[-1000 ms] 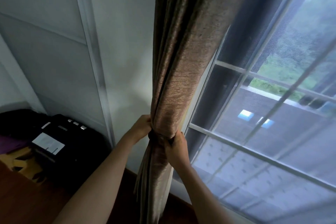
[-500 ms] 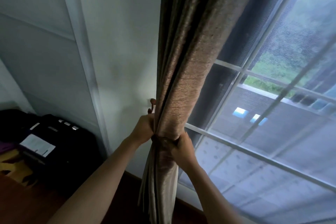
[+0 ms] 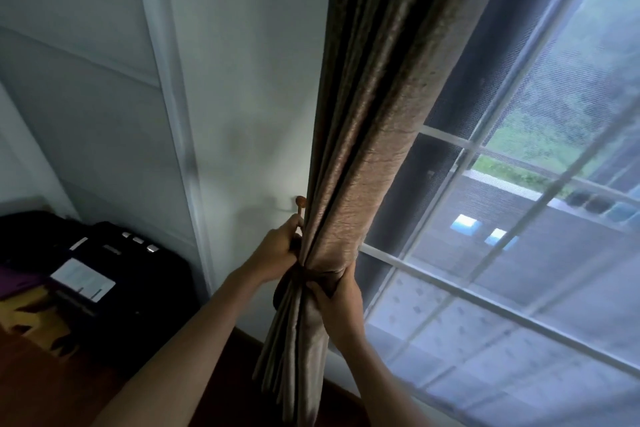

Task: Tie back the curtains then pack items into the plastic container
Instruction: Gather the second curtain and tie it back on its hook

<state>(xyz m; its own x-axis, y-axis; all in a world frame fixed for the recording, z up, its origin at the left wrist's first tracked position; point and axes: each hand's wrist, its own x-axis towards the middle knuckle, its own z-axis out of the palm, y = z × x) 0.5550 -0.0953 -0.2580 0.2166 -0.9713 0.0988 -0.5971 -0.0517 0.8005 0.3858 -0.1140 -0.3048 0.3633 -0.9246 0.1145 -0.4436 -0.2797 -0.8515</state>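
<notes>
1. The curtain [image 3: 367, 163] is a brownish-tan fabric with a faint crinkled sheen, gathered into long vertical folds that hang against the left edge of the window [image 3: 519, 253], beside the white wall [image 3: 242, 80].
2. A tie-back band [image 3: 313, 276] of the same dull brown cloth cinches the folds into a narrow waist; below it the fabric spreads out again, paler on its front fold.
3. The left hand [image 3: 277, 253] is at the curtain's wall side, fingers curled around the end of the band, just beneath a small brown wall hook [image 3: 300, 203].
4. The right hand [image 3: 337, 298] grips the gathered curtain at the band from the window side, fingers wrapped into the fabric, thumb across the front.
5. A black case [image 3: 114, 270] with a white label sits low to the left on the floor, well apart from the curtain.
</notes>
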